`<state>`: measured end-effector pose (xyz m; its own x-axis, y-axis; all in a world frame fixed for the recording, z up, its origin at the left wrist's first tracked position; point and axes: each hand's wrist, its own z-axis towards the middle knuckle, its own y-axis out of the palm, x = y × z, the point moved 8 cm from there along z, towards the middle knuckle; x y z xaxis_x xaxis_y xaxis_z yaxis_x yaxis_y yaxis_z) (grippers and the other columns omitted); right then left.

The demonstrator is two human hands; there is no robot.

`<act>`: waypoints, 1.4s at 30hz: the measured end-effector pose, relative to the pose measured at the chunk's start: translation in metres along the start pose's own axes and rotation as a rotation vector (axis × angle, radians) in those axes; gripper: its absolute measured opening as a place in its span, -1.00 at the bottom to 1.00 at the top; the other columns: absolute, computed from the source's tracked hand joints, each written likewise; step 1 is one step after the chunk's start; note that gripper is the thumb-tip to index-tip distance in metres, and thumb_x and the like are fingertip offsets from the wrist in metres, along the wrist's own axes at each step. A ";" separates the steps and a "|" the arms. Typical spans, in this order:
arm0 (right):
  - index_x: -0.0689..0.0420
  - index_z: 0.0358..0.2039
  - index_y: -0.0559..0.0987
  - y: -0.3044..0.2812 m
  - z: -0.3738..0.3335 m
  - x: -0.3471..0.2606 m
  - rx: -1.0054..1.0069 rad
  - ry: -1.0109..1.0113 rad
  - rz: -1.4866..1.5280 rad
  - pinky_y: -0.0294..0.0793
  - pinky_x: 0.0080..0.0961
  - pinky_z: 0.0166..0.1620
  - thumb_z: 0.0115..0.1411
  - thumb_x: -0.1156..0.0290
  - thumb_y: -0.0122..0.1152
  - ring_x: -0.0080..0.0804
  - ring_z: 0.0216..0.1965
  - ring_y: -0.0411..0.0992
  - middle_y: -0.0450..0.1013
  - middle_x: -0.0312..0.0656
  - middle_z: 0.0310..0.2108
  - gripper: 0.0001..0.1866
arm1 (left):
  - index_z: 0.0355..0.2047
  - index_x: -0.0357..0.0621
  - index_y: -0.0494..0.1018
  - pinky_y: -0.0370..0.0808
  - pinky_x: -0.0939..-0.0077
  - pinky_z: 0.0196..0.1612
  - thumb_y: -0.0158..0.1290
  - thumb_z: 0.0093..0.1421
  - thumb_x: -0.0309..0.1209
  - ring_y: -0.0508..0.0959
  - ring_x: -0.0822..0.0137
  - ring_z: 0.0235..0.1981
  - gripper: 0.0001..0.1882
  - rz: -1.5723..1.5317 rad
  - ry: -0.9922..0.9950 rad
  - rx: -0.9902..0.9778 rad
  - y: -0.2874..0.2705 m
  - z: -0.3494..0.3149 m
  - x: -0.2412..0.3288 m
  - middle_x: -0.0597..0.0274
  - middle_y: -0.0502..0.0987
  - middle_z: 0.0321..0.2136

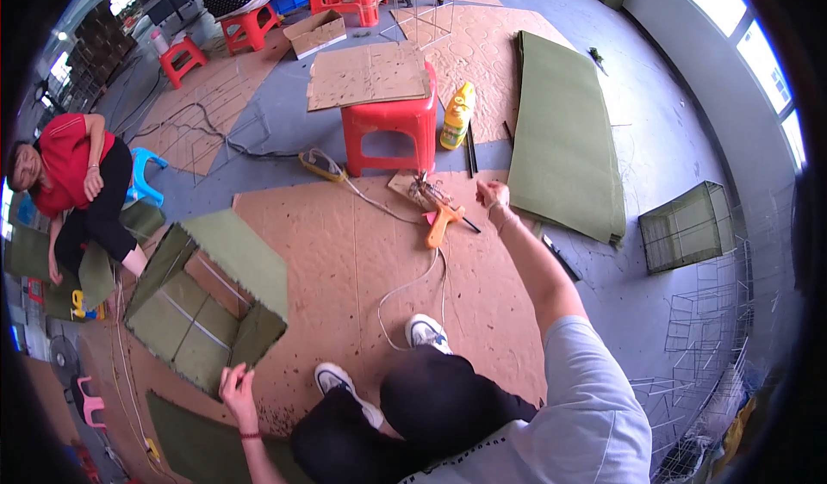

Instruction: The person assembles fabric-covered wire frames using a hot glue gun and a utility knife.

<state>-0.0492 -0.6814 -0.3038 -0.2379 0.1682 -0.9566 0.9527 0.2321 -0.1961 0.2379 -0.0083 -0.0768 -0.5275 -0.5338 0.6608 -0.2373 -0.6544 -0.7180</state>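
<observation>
My left hand is at the near lower corner of an open-fronted green fabric box, its fingers closed on the edge. The box stands tilted, with thin metal rods showing along its inside. My right hand is stretched forward with the fingers curled together; whatever they hold, if anything, is too small to make out. Just left of it lies an orange glue gun with a white cord, its front by a small board covered in stringy residue.
Ahead stand a red stool topped with cardboard and a yellow bottle. Folded green sheets lie to the right, near another green box and wire frames. A seated person is at left. A power strip trails cables.
</observation>
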 end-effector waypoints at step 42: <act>0.24 -0.55 0.57 0.098 -0.154 -0.177 -0.701 -0.161 -0.185 0.39 -0.69 -0.62 0.03 0.37 0.29 -0.60 -0.67 0.40 0.44 -0.29 -0.68 -0.81 | -0.51 -0.34 0.44 0.32 0.50 -0.51 0.16 -0.11 -0.65 0.35 0.31 -0.60 -0.87 -0.011 0.026 0.260 0.001 0.022 0.036 0.18 0.34 -0.61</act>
<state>0.0572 -0.5411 -0.1204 -0.3009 -0.0634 -0.9515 0.5422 0.8094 -0.2254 0.2366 -0.0398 -0.0494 -0.5478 -0.5144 0.6598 -0.0268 -0.7774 -0.6284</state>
